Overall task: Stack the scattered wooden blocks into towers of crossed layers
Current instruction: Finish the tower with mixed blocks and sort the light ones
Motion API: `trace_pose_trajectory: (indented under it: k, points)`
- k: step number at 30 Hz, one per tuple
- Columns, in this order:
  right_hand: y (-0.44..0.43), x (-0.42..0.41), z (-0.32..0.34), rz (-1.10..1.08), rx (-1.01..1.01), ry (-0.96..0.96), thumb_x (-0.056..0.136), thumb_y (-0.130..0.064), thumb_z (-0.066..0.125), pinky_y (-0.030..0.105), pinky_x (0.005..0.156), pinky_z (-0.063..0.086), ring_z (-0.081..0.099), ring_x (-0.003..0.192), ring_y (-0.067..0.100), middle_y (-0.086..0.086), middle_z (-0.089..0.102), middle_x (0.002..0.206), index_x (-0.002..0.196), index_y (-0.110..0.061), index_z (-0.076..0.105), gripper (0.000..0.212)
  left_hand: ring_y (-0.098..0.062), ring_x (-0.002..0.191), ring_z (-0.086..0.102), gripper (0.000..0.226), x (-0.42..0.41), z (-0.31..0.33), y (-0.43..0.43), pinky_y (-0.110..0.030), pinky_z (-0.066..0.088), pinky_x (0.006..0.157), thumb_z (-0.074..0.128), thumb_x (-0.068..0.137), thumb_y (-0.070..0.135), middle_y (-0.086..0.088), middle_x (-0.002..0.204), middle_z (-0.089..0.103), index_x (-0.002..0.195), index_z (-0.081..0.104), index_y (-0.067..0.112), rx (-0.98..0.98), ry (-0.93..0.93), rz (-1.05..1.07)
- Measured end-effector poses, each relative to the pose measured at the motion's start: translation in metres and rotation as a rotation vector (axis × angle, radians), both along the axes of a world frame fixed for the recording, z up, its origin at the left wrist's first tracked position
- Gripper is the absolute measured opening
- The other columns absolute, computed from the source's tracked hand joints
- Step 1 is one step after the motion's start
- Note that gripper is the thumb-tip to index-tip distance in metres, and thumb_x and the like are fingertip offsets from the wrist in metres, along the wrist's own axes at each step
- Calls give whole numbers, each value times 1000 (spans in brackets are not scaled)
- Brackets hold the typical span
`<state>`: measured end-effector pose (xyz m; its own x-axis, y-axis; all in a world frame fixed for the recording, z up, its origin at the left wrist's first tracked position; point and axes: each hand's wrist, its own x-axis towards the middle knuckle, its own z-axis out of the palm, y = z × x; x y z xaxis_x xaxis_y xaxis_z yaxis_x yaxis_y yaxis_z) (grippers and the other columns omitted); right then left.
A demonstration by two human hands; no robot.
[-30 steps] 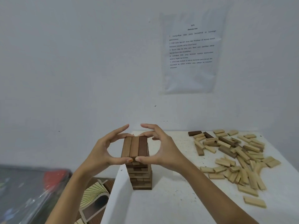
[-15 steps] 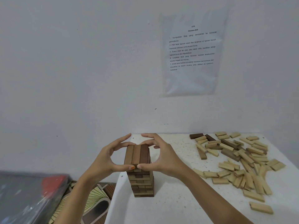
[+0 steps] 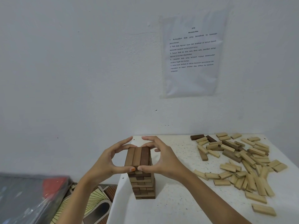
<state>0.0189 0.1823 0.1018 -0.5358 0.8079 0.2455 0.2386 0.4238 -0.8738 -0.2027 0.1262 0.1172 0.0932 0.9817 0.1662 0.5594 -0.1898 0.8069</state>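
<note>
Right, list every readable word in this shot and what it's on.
All on the white paper sheet fixed to the wall:
"2376"
"Menindan Blok"
"1 Kumpulkan blok yang berselerak ke kawasan penindanan."
"2 Pilih blok lapisan asas dan letakkan di lapisan bawah kawasan sasaran serta susun lurus."
Items 3 to 5 on it: too small to quote with confidence.
Scattered pale and dark wooden blocks and stacked brown wooden tower: no text visible.
</note>
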Motion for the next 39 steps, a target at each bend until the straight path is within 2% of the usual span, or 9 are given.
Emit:
trace_pose_trajectory:
  k: [8, 15, 23, 30, 35, 39]
  points:
    - [0, 0, -2, -6, 12, -16, 64, -36, 88, 12, 95, 33, 48, 115, -4, -20, 60, 116, 134, -41, 41, 84, -5, 133, 44, 96, -1, -1, 1, -30, 24, 112, 86, 59, 46, 15, 127, 63, 142, 41, 32, -12, 11, -5]
    - [0, -1, -4, 1, -19, -11, 67, -35, 87, 19, 100, 37, 46, 116, -5, -19, 57, 121, 135, -40, 41, 82, -9, 130, 47, 91, -2, -1, 1, -32, 30, 112, 85, 63, 43, 12, 128, 62, 143, 42, 33, -31, 18, -24]
    - [0, 0, -7, 17, -62, -7, 69, -36, 86, 19, 98, 38, 45, 115, -9, -21, 55, 123, 134, -43, 41, 80, -8, 131, 47, 94, -5, 0, 1, -38, 32, 115, 86, 66, 38, 14, 133, 59, 145, 37, 33, -84, 5, -49]
    - [1, -1, -8, 23, -70, -18, 67, -40, 86, 20, 99, 38, 43, 119, -7, -23, 54, 125, 135, -45, 39, 83, -10, 132, 46, 94, -5, 0, 2, -34, 32, 115, 85, 67, 34, 10, 133, 59, 146, 34, 32, -99, -12, -69]
    - [2, -2, -9, 22, -69, -24, 68, -39, 86, 16, 95, 37, 43, 114, -13, -24, 53, 122, 134, -47, 39, 82, -13, 131, 47, 92, -5, 1, 5, -32, 33, 115, 84, 69, 33, 7, 130, 60, 146, 34, 32, -103, -2, -75]
    - [4, -1, -10, 14, -68, -26, 67, -41, 86, 14, 94, 36, 44, 115, -13, -25, 54, 121, 134, -47, 39, 83, -15, 130, 49, 90, -5, -1, 7, -36, 33, 116, 84, 72, 22, 5, 129, 61, 146, 35, 31, -104, 10, -76]
